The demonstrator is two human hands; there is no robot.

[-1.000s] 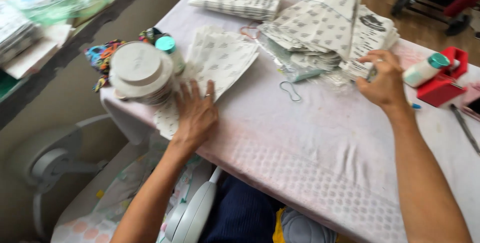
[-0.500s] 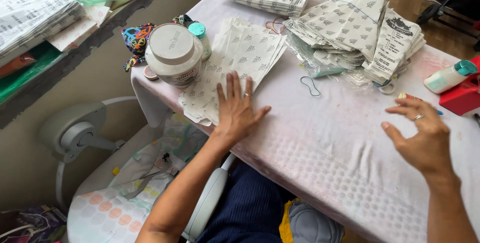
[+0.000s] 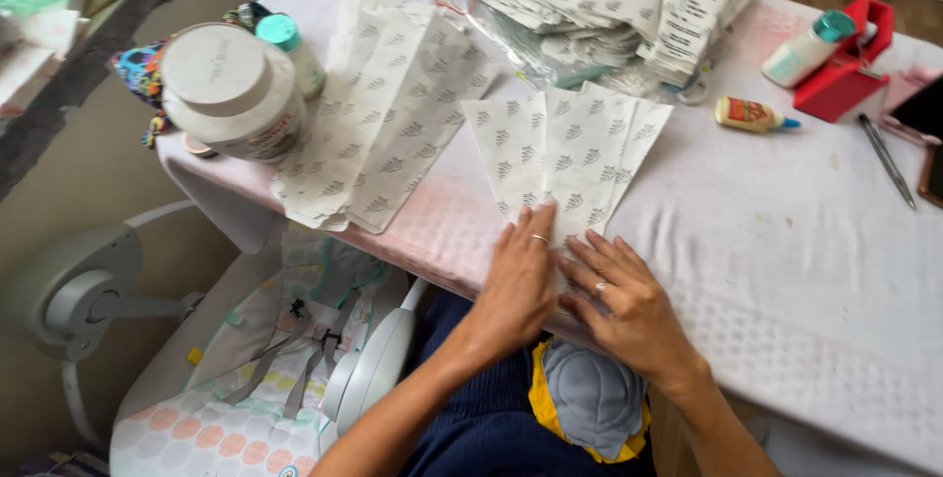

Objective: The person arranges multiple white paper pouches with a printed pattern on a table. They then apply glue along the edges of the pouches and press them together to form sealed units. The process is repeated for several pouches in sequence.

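Both hands, left hand (image 3: 518,280) and right hand (image 3: 629,302), lie flat with grip spread on fanned printed paper bags (image 3: 570,158) at the tabletop (image 3: 786,271) edge. A second bag row (image 3: 388,113) and round lidded jar (image 3: 231,94) sit left; a small glue bottle (image 3: 751,115) lies right.

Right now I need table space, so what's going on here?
A person seated at the table presses both hands flat on the near end of a fanned set of printed paper sheets, left hand beside right hand. More sheets lie spread to the left, a stack behind, and a small glue bottle lies nearby.
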